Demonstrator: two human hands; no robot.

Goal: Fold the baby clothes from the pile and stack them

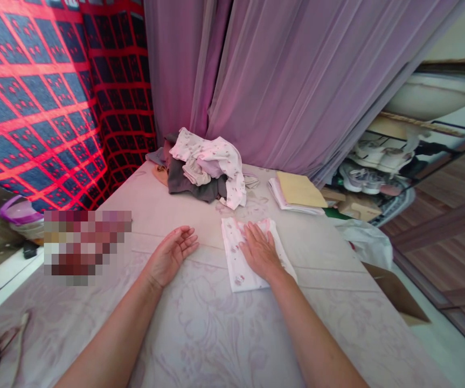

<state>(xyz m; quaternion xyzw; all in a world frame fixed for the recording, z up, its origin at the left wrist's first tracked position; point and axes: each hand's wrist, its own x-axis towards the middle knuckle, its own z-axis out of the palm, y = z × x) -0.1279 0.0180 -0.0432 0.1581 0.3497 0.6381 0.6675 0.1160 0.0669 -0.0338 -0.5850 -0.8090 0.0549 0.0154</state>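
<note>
Resting on folded white cloth [237, 266], right fingers [257, 234] spread flat; left fingers [189, 249] curl half-open.

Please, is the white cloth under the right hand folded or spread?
Folded. The cloth lies as a flat, compact rectangle with fairly straight edges, the right hand resting on it. I cannot tell how many layers it has.

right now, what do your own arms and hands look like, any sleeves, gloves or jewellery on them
Both the left forearm and the right forearm are bare as far as the picture shows, with no sleeves in sight. The left hand and right hand are ungloved. I see no watch or bracelet at either wrist, and no rings, markings or cables.
</note>
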